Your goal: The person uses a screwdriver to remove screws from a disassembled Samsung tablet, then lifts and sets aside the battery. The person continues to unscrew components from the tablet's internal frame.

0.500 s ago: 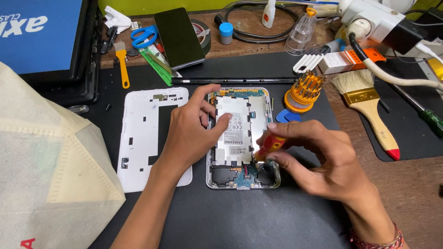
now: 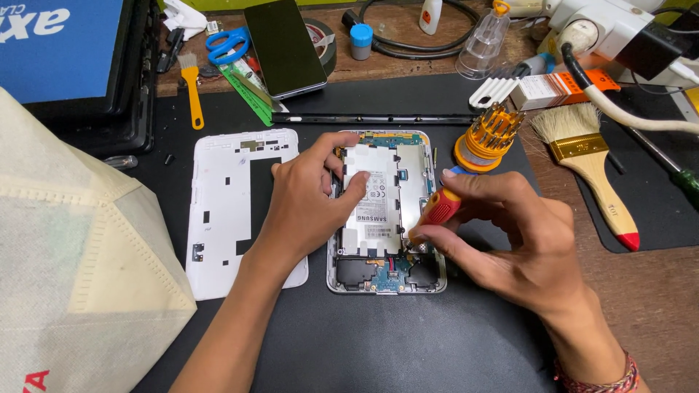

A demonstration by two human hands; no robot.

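An opened small tablet (image 2: 419, 156) lies face down on a black mat, its silver battery (image 2: 375, 196) and circuit boards exposed. My left hand (image 2: 306, 200) rests on the tablet's left side, fingers pressing the battery. My right hand (image 2: 510, 233) grips a small red and yellow screwdriver (image 2: 437, 209), its tip down at the lower right edge of the battery. The removed white back cover (image 2: 226, 211) lies just left of the tablet, partly under my left wrist.
A round orange holder of screwdriver bits (image 2: 486, 138) stands right of the tablet. A wide paintbrush (image 2: 590, 164) lies further right. Behind are a dark phone (image 2: 284, 47), blue scissors (image 2: 226, 42), a small yellow brush (image 2: 191, 84) and a black rod (image 2: 371, 118). A white mask (image 2: 73, 255) fills the left foreground.
Both hands hold nearly the same pose. The screwdriver stays at the same spot by the battery's lower right corner.
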